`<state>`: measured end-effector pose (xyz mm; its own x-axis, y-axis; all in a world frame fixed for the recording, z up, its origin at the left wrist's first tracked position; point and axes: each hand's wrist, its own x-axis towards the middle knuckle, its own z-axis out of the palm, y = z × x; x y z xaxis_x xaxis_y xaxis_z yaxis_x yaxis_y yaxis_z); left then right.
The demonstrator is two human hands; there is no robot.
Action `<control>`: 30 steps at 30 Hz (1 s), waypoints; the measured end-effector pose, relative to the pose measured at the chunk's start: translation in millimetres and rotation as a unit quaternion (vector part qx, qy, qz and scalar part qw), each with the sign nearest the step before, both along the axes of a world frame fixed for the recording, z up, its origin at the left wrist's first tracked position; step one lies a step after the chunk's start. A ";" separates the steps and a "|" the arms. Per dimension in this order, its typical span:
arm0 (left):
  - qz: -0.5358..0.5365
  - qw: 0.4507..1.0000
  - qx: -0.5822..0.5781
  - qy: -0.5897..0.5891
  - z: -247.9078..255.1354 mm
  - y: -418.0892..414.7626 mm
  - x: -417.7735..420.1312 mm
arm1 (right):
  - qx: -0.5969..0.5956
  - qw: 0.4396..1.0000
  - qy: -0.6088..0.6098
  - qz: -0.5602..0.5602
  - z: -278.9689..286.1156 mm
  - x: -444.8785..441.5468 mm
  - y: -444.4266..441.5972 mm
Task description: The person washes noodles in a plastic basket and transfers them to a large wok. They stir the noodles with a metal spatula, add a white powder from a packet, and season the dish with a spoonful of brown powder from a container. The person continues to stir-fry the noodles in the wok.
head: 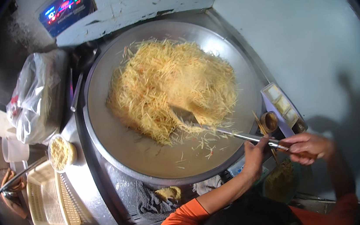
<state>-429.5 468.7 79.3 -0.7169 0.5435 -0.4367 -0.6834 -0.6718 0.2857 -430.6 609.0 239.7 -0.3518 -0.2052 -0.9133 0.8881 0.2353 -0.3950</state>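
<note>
A long-handled wok spatula (245, 136) slants across the right side of a large steel wok (159, 167). My right hand (310, 146) is wrapped around its wooden grip at the end. Further down, my left hand (256, 155) holds the metal shaft near the wok's rim. The spatula's blade (185, 114) is partly buried in a big mound of pale yellow shreds (166, 81), which look like shredded potato with orange-red bits among them. Loose shreds lie on the bare metal nearer to me. Haze over the mound blurs part of it.
Left of the wok are a ladle (77, 92), a bulging plastic bag (40, 97), a tub of chopped pale food (61, 153) and a cream plastic basket (46, 199). A seasoning box (281, 105) and small jar (269, 121) sit at right. Dark cloth (153, 199) lies below the rim.
</note>
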 end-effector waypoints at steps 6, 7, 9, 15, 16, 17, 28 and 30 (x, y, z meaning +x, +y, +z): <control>0.045 0.974 0.150 -0.161 -15.1 -32.7 -9.4 | 0.078 0.897 -0.047 0.432 6.3 -112.0 -62.8; 0.088 0.975 0.123 -0.160 -26.4 -41.0 -20.4 | 0.055 0.917 -0.033 0.395 -12.2 -121.7 -70.5; 0.173 0.970 0.065 -0.157 -60.9 -59.4 -52.4 | 0.007 0.948 -0.007 0.317 -70.9 -130.8 -81.5; 0.211 0.956 -0.190 -0.074 -137.0 -123.1 -165.7 | -0.088 0.981 0.155 0.078 -203.0 -140.5 -146.0; 0.202 0.953 -0.220 -0.052 -136.2 -126.3 -178.1 | -0.111 0.978 0.176 0.031 -210.8 -143.8 -147.1; 0.189 0.949 -0.249 -0.029 -133.9 -126.7 -186.5 | -0.132 0.979 0.153 -0.017 -211.4 -144.4 -143.8; 0.072 0.950 -0.276 0.124 -52.0 -11.8 -92.6 | -0.210 0.946 0.084 -0.234 -117.6 -24.5 -40.2; 0.066 0.971 -0.193 0.128 -35.7 8.5 -63.9 | -0.140 0.971 0.088 -0.170 -74.6 -5.9 -16.2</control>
